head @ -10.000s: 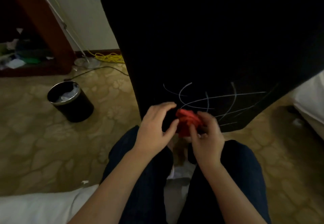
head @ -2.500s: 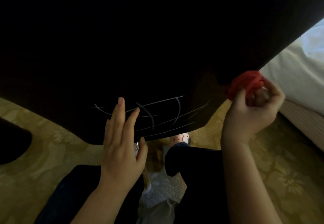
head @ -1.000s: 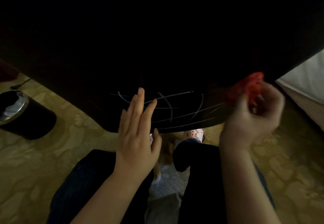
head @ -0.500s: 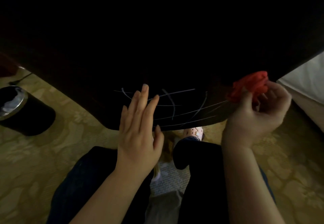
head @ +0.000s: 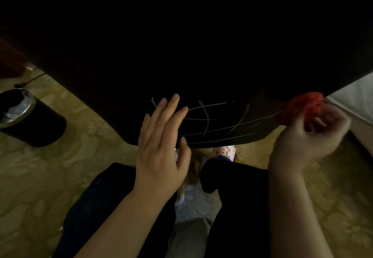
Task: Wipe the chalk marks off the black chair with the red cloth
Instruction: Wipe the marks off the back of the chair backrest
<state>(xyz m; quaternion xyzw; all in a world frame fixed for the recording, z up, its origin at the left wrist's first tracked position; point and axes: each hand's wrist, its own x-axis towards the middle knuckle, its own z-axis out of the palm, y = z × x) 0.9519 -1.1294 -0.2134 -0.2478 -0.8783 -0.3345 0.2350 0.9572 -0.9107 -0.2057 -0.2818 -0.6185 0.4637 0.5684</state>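
The black chair (head: 191, 46) fills the upper part of the view, its back tipped toward me. White chalk marks (head: 218, 122) cross its lower edge as thin curved lines. My left hand (head: 161, 146) lies flat with straight fingers against the chair, covering the left end of the marks. My right hand (head: 308, 138), blurred, grips the bunched red cloth (head: 296, 106) at the chair's right lower edge, next to the right end of the marks.
A black waste bin (head: 30, 118) with a white liner stands on the patterned carpet at left. White bedding (head: 355, 100) lies at the right edge. My dark-trousered legs (head: 238, 193) and a pink shoe (head: 224, 151) sit below the chair.
My right hand has shifted slightly with the red cloth and is blurred. My left hand stays flat on the chair. The view has drifted a little.
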